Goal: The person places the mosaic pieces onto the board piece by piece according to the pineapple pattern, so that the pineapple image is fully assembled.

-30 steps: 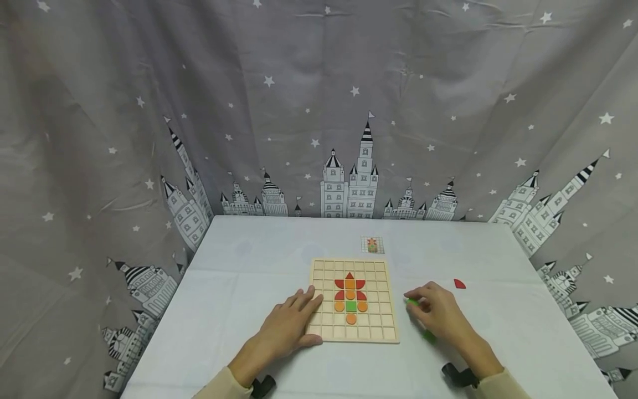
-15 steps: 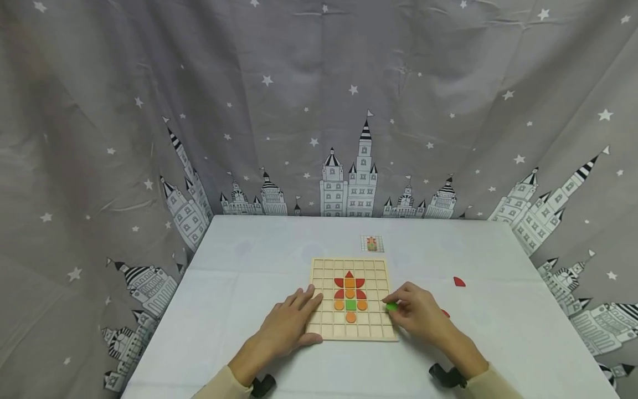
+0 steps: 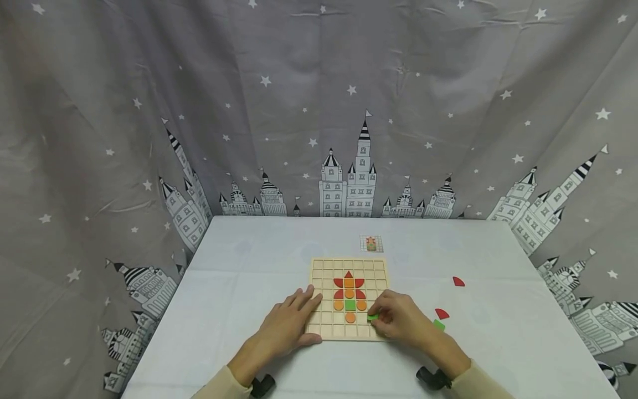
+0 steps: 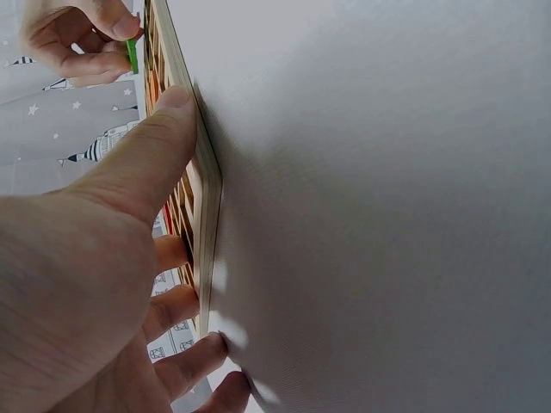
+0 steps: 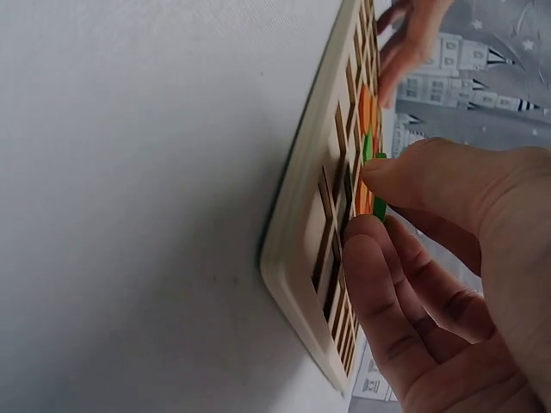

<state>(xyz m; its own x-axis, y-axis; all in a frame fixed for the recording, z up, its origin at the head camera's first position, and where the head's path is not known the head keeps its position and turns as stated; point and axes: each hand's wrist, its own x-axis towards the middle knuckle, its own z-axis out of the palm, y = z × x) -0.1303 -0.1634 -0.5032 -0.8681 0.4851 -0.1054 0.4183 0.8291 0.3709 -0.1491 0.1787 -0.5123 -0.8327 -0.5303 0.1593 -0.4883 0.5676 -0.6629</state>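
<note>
A wooden grid board [image 3: 329, 331] lies on the table, with red, orange and green flat pieces set in its middle cells. Across its left edge rests my left hand [image 3: 285, 326], fingers spread, thumb on the near left corner in the left wrist view. My right hand [image 3: 402, 317] pinches a small flat green piece [image 3: 371, 318] between thumb and fingertips, just above the board's lower right cells. In the right wrist view that green piece [image 5: 380, 208] is seen edge-on, so its full shape is hidden. The orange disc [image 3: 350, 317] sits left of it, below the green square [image 3: 350, 305].
Beyond the board lies a small printed pattern card [image 3: 371, 244]. Two red quarter-circle pieces [image 3: 458, 281] and a green piece [image 3: 439, 325] lie on the white table to the right. A grey curtain [image 3: 319, 111] with castles hangs behind.
My right hand has carried the green piece leftward from the table to over the board, uncovering a red and a green piece beside its wrist. The left hand has stayed in place.
</note>
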